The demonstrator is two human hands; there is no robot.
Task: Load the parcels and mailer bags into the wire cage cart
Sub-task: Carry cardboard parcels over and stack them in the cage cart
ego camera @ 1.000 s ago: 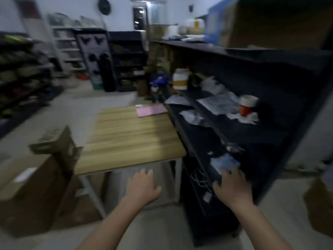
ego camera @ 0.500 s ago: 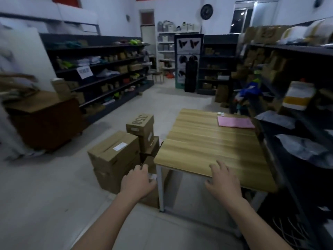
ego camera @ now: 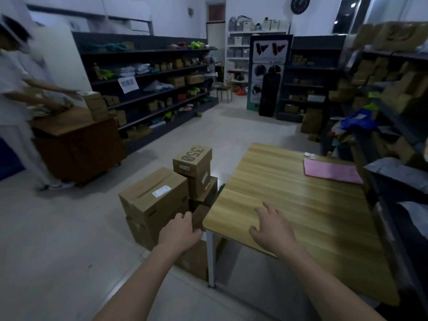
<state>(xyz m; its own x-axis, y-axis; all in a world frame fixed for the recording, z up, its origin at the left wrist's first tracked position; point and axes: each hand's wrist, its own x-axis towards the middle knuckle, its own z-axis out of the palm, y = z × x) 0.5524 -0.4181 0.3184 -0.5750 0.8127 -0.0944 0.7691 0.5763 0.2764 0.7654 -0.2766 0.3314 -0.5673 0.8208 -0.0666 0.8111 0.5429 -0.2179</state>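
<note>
A stack of brown cardboard parcels [ego camera: 157,200] stands on the floor left of a wooden table [ego camera: 301,205]. On top sits a box marked 350 [ego camera: 193,162]. My left hand [ego camera: 179,232] hovers in front of the stack with loosely curled fingers and holds nothing. Over the table's near left corner my right hand [ego camera: 272,224] is spread, also without anything in it. Grey mailer bags [ego camera: 400,172] lie on the dark shelf at the right. No wire cage cart is in view.
A pink sheet [ego camera: 331,172] lies on the table's far right. Another person [ego camera: 16,96] in white stands at a brown cabinet [ego camera: 78,144] on the left. Dark shelving [ego camera: 150,89] lines the left wall and the right side. Open tiled floor lies between.
The view has swung left from the right-hand shelf to the table and parcel stack. My right hand has left the shelf and now hovers over the table corner; my left has come near the boxes.
</note>
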